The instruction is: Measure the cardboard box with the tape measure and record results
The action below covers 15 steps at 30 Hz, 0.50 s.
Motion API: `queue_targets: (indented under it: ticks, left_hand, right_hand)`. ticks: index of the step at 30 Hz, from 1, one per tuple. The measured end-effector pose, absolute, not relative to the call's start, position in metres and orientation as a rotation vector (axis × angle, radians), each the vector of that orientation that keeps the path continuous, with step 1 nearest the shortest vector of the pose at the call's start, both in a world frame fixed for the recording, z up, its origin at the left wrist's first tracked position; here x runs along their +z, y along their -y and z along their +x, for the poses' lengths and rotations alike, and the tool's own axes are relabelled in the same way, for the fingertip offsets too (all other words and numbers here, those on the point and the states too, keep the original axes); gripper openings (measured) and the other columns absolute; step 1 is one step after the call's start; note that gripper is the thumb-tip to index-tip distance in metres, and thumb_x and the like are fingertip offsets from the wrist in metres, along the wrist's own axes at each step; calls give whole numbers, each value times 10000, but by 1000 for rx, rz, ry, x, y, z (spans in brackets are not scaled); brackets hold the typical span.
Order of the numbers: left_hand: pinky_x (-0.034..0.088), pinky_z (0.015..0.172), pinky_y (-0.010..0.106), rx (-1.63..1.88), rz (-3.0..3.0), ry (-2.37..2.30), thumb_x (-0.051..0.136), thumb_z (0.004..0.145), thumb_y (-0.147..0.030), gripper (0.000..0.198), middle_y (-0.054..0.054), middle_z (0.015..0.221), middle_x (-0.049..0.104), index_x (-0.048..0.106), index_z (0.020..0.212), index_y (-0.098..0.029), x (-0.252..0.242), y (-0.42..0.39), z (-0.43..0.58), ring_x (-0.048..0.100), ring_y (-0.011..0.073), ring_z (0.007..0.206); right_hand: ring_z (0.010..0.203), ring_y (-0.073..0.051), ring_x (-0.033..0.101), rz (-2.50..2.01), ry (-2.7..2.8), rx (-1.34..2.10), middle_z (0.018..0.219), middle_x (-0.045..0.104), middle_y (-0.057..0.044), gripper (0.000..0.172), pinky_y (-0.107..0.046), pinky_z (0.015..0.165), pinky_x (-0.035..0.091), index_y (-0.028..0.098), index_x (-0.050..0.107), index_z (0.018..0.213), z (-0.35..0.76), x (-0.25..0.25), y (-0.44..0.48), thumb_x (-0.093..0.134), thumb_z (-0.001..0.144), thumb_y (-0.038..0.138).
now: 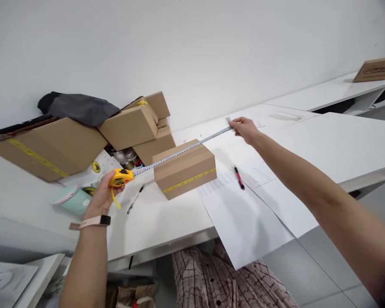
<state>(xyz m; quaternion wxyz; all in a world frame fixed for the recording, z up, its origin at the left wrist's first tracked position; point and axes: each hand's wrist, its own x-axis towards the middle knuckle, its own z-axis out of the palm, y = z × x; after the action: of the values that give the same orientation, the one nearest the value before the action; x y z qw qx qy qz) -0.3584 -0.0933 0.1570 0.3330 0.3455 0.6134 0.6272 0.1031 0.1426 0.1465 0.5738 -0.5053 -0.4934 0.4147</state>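
Observation:
My left hand is wrapped round a yellow tape measure, whose wrist strap hangs below it. The pulled-out blade runs up to the right, over the top of a closed cardboard box with yellow tape along its side. At the blade's far end, my right hand pinches the tip between thumb and fingers. The box rests on the white table. A black-and-white pen lies left of it. A red pen lies to its right on printed sheets.
More cardboard boxes are piled at the back left, with a dark grey cloth on top. A mint-green pouch is beside my left wrist. One sheet overhangs the table's front edge. A flat carton stands at the far right.

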Motion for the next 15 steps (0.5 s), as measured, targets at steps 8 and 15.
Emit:
queue_targets:
  ticks: [8, 15]
  left_hand:
    - [406, 499, 224, 1528, 989, -1607, 777, 696, -501, 482, 32, 769, 722, 649, 977, -131, 121, 61, -336, 579, 117, 513]
    - [379, 491, 222, 1500, 1023, -1587, 788, 672, -596, 572, 20, 762, 709, 646, 980, -135, 123, 43, -340, 559, 109, 501]
  right_hand:
    - [569, -89, 486, -1123, 1408, 1131, 688, 595, 14, 225, -222, 517, 411, 182, 594, 830, 0, 104, -161, 791, 795, 287]
    - [639, -125, 521, -1258, 1467, 1117, 721, 607, -14, 220, -235, 535, 415, 187, 591, 815, 5, 96, -174, 741, 805, 347]
